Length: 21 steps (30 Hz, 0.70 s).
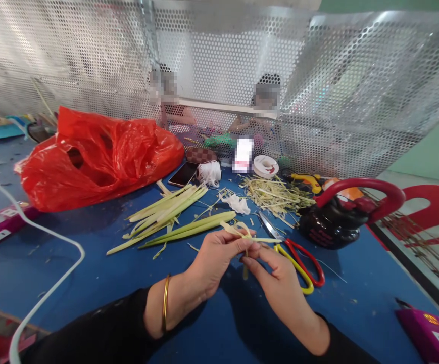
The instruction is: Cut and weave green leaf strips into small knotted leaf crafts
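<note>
Over the blue table, my left hand pinches a pale green leaf strip that is bent into a small loop. My right hand closes its fingertips on the same strip from the other side, so both hands meet at it. Part of the strip is hidden by the fingers, and a short end hangs below them. Red-and-yellow scissors lie just beyond my right hand with their blades parted. Left of the strip are a few greener long leaves and a pile of pale leaf strips.
A red plastic bag fills the back left. Thread, a dark phone, a lit phone and a ribbon spool sit near the perforated screen. Shredded trimmings lie beside a black red-handled pot. A white cable curves left.
</note>
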Each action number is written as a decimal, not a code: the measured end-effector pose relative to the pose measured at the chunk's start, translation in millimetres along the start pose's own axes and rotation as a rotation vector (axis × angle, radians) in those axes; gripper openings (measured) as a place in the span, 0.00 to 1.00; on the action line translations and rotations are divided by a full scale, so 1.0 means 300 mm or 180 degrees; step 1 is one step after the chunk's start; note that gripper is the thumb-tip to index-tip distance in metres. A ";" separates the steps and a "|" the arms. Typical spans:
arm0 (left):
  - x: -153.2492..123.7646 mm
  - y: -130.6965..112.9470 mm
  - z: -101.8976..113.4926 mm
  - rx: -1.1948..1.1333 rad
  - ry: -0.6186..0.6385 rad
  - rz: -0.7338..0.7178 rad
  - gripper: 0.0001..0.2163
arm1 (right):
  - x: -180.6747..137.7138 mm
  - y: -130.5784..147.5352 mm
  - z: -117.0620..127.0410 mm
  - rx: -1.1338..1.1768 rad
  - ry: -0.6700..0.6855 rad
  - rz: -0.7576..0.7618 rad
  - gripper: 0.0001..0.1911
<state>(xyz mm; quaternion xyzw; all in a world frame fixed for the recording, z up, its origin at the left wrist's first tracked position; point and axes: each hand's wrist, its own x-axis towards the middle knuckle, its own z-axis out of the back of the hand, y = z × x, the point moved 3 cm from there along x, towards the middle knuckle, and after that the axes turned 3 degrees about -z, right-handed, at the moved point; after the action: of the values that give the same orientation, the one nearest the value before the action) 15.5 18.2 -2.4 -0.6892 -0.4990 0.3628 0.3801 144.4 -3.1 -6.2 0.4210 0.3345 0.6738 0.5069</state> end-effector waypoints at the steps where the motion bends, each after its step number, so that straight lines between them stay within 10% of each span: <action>1: 0.001 0.002 0.002 -0.0024 -0.0034 0.0017 0.06 | 0.001 0.000 0.000 -0.0100 0.0064 0.0056 0.11; 7: 0.011 0.000 0.010 -0.0045 -0.0111 0.0105 0.07 | -0.013 0.023 0.012 -0.0811 0.0098 0.0387 0.12; 14: 0.011 -0.017 0.004 0.0392 0.0131 0.0217 0.13 | -0.013 0.069 0.118 -0.1142 -0.1112 0.0841 0.05; 21: 0.009 -0.013 0.000 0.0821 0.0202 0.0178 0.15 | 0.039 0.015 0.074 -0.0324 0.0342 -0.0408 0.10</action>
<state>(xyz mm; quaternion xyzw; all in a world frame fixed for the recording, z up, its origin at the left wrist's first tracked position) 14.6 21.6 0.8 -0.6593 -0.4166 0.4124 0.4709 161.0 7.5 9.8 0.3357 0.3528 0.6776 0.5511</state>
